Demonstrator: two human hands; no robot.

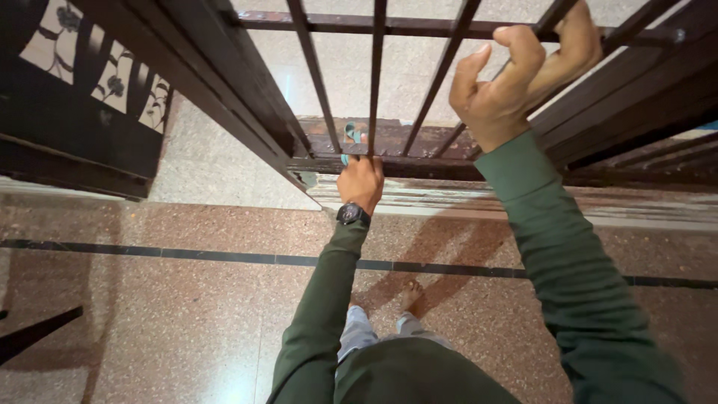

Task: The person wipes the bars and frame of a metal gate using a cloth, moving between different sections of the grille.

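My left hand [360, 182] reaches down to the bottom rail [389, 166] of a dark metal barred gate and presses a small light-blue cloth [350, 136] against it, close to a vertical bar. A black watch [352, 215] sits on that wrist. My right hand [523, 63] is up high, its fingers curled around a slanted gate bar [441, 71]. Both arms wear green sleeves.
Speckled reddish stone floor [187, 329] with a black inlaid stripe [149, 253] lies below me. My bare feet [410, 293] stand near the worn white threshold step [464, 196]. A second dark gate leaf with a floral panel [90, 75] stands open at the left.
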